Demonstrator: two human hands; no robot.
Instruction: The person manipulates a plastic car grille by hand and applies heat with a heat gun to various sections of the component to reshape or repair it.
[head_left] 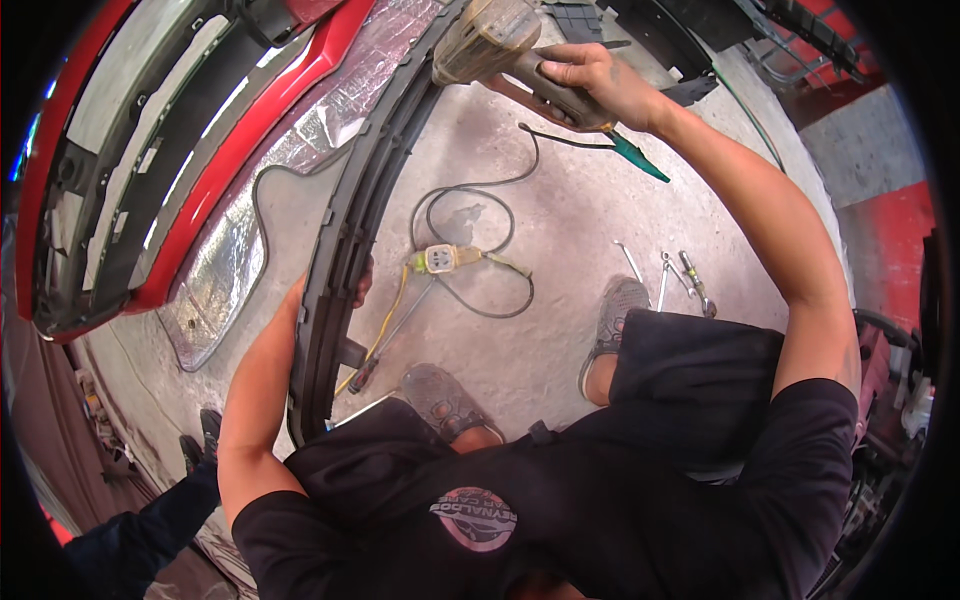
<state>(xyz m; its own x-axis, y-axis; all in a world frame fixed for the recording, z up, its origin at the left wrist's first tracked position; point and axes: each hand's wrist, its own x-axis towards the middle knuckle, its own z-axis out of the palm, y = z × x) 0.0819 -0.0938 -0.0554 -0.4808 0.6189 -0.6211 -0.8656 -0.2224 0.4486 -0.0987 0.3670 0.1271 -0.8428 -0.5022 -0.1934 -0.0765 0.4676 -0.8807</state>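
Observation:
A long, curved black plastic car trim piece [350,215] stands upright before me, slanting from beside my left thigh to the top of the view. My left hand [364,284] grips it from behind at its lower part, and only the fingertips show past its right edge. In my right hand [612,88], closed around the handle, is a dusty corded power tool that looks like a sander [487,42]. Its blocky yellowish head is by the upper end of the trim; I cannot tell whether they touch. A green piece [640,156] hangs from the tool's rear.
A power-strip-like socket [440,259] and looped black cable lie on the concrete floor, a screwdriver [362,375] nearby. Wrenches [664,280] lie beyond my right foot. At left are a red bumper [235,150] and a silver foil sheet [235,265]. Another person's leg [150,530] shows lower left.

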